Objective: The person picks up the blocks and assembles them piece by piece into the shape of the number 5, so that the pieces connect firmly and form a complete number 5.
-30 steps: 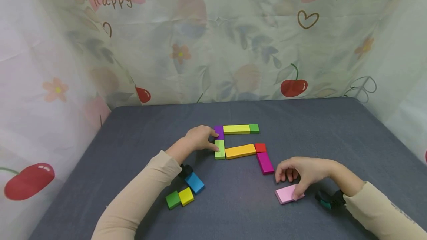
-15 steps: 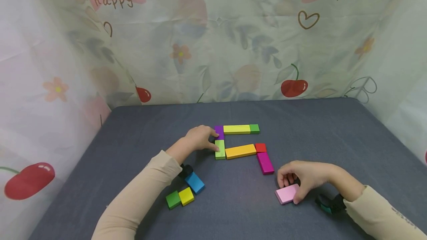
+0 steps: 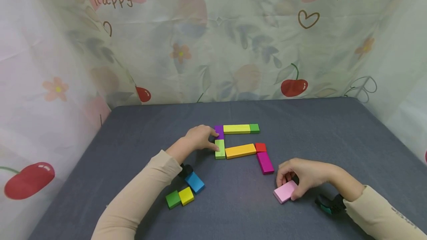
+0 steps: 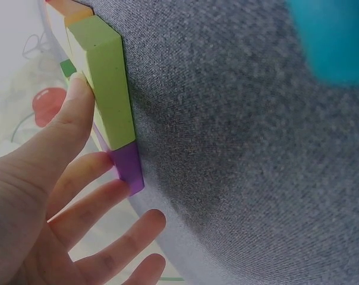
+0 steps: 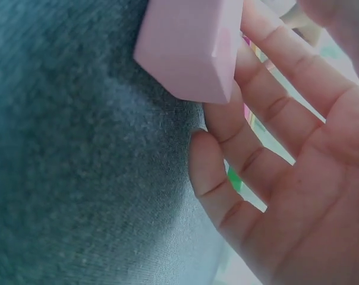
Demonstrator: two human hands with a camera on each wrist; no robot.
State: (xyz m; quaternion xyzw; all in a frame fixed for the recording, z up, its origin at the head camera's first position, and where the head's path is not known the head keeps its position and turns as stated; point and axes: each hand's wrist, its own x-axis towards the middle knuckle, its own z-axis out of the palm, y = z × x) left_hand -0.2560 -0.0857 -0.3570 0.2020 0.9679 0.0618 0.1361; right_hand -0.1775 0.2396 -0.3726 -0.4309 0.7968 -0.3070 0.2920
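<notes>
My right hand (image 3: pixel 308 176) pinches a pink block (image 3: pixel 285 192) between thumb and fingers, low over the cloth at front right. In the right wrist view the same pink block (image 5: pixel 185 47) appears tilted, fingertips along its side. My left hand (image 3: pixel 199 137) rests on the left end of a row of blocks. Its thumb touches the light green block (image 4: pixel 105 83) and its fingertips touch the purple block (image 4: pixel 129 169), fingers fairly straight. Nearest the right hand lies a magenta block (image 3: pixel 265 163), joined to a red block (image 3: pixel 261 147) and an orange block (image 3: pixel 241 151).
A yellow block (image 3: pixel 236 129) and a green block (image 3: pixel 254 128) extend right from the purple one. Beneath the left forearm lie a blue block (image 3: pixel 195 182), a small yellow block (image 3: pixel 186 196) and a green block (image 3: pixel 173 199). Dark cloth (image 3: pixel 233 210) covers the table.
My right hand's fingers have closed in on the pink block, which has turned slightly and shifted a little. My left hand and the other blocks have stayed put.
</notes>
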